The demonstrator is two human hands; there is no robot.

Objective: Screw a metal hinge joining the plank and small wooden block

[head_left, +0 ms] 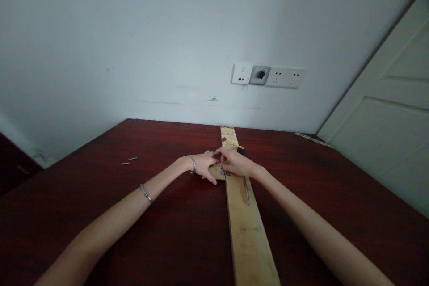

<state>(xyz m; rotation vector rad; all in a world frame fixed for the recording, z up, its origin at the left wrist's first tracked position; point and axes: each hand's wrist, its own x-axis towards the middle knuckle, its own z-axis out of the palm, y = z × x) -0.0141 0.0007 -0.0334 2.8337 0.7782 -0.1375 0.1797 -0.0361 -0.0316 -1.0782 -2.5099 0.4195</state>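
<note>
A long pale wooden plank [246, 228] lies on the dark red table [167, 214], running away from me toward the wall. My left hand [204, 165] rests at the plank's left edge on a small wooden piece [216, 172], fingers curled. My right hand [236, 163] lies on the plank, its fingertips pinched against those of the left hand around a small metal part [222, 171] that I cannot make out clearly. A screwdriver [246, 190] with a yellow and black handle lies on the plank under my right hand, its shaft pointing toward me.
Two small screws [129, 161] lie on the table to the left. Wall sockets [268, 76] sit on the white wall behind the table. A white door [389, 116] stands at the right.
</note>
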